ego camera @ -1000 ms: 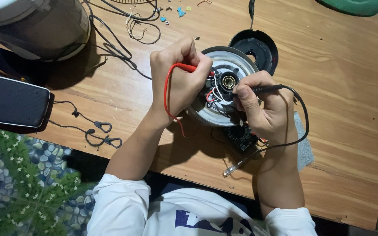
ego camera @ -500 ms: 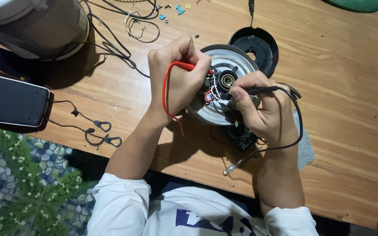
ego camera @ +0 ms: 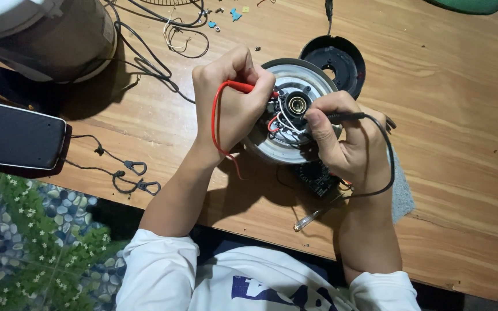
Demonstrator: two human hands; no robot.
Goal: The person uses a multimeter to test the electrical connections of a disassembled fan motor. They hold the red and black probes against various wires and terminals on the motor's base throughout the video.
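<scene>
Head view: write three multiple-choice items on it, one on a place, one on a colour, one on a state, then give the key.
1. Where does the black round cover lie relative to the round metal base?
A. Behind it, farther from the person
B. On the person's near side
C. On top of it

2. What colour is the probe lead in the left hand?
A. Blue
B. Red
C. Yellow

3. How does the right hand stand?
A. Flat and open on the wooden table
B. Closed around a black probe
C. Gripping the small screwdriver

Key: 1 A, the cover sits beyond the base's far rim. 2 B, a red lead loops from the left fist. 3 B, the fingers pinch the black probe toward the base's centre while the screwdriver lies loose on the table.
</scene>
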